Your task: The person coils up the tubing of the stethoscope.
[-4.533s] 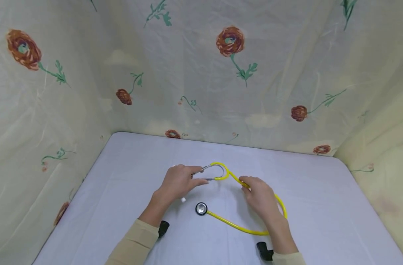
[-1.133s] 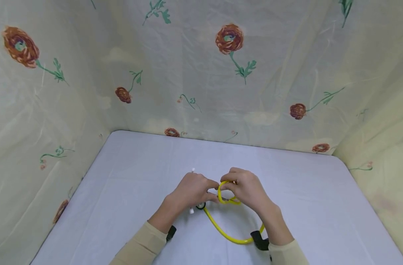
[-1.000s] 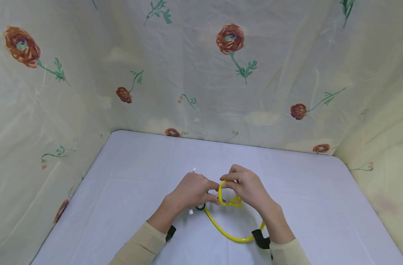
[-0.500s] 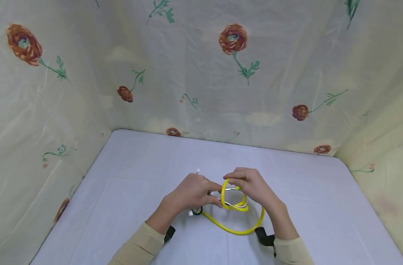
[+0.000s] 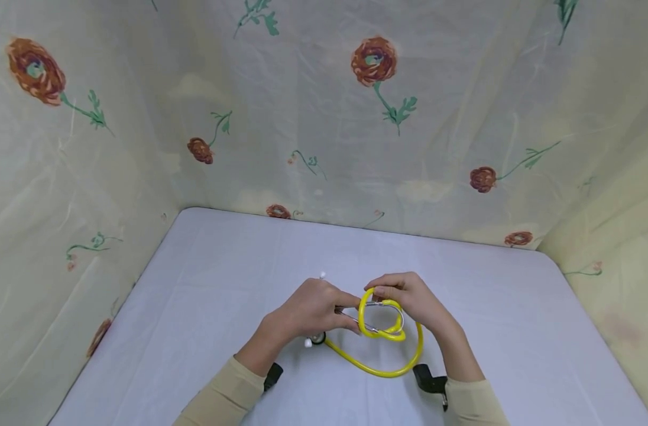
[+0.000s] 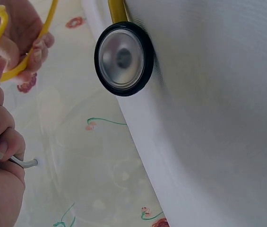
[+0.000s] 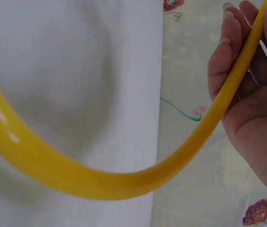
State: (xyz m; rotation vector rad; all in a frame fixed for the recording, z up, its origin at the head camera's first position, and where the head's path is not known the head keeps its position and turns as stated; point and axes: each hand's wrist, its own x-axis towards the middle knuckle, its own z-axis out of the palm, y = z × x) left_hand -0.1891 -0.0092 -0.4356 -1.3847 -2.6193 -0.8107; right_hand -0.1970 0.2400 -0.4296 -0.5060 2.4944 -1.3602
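A stethoscope with yellow tubing (image 5: 388, 373) is between the two hands. My left hand (image 5: 310, 307) grips its metal ear tubes (image 5: 375, 303), and white ear tips (image 5: 308, 342) stick out on both sides of that hand. With thumb and fingers, my right hand (image 5: 413, 299) pinches the tubing, which forms a loop around the ear tubes. From there the tubing runs along the right palm and curves down in the right wrist view. The round chest piece (image 6: 124, 59), black-rimmed with a silvery face, shows fully in the left wrist view; the left hand partly covers it in the head view.
A white-covered table (image 5: 239, 254) lies under the hands. Behind and beside it hangs a cream curtain (image 5: 324, 118) with printed flowers. Black wrist mounts (image 5: 429, 380) sit by both forearms.
Earlier the right hand held the tubing out to the right; it has since moved left, and the tubing now loops around the ear tubes. Lately both hands have shifted slightly right.
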